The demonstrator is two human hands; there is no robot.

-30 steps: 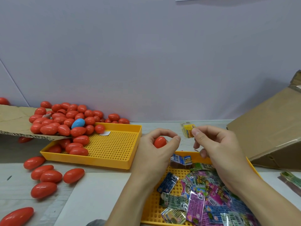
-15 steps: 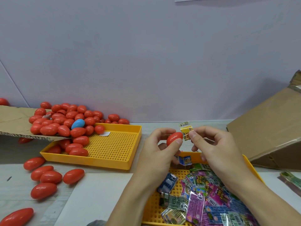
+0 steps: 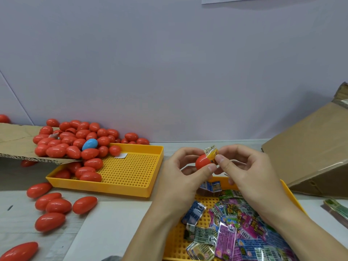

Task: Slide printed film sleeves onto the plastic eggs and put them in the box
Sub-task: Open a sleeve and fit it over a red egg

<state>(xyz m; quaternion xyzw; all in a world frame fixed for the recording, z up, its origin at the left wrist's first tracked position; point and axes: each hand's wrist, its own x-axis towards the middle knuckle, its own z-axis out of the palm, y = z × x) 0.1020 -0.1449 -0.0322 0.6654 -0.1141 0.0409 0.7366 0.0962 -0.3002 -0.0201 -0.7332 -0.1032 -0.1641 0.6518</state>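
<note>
My left hand (image 3: 183,178) pinches a red plastic egg (image 3: 202,162) between thumb and fingers above the near tray. My right hand (image 3: 244,172) holds a yellow printed film sleeve (image 3: 211,153) by its edge, and the sleeve's open end sits over the egg's right tip. Several loose printed sleeves (image 3: 226,234) lie heaped in the near yellow perforated tray (image 3: 175,240). A big pile of red eggs (image 3: 75,140) with one blue egg (image 3: 90,144) spills off a cardboard flap (image 3: 17,146) into the far yellow tray (image 3: 130,172).
Several red eggs (image 3: 54,206) lie loose on the table at the left. A tilted cardboard box (image 3: 310,151) stands at the right. A small stack of green sleeves (image 3: 337,210) lies at the right edge. White paper (image 3: 105,228) covers the near table.
My hands came together: the egg rose out of my left palm to the fingertips, and the yellow sleeve moved left until its end sits on the egg's tip.
</note>
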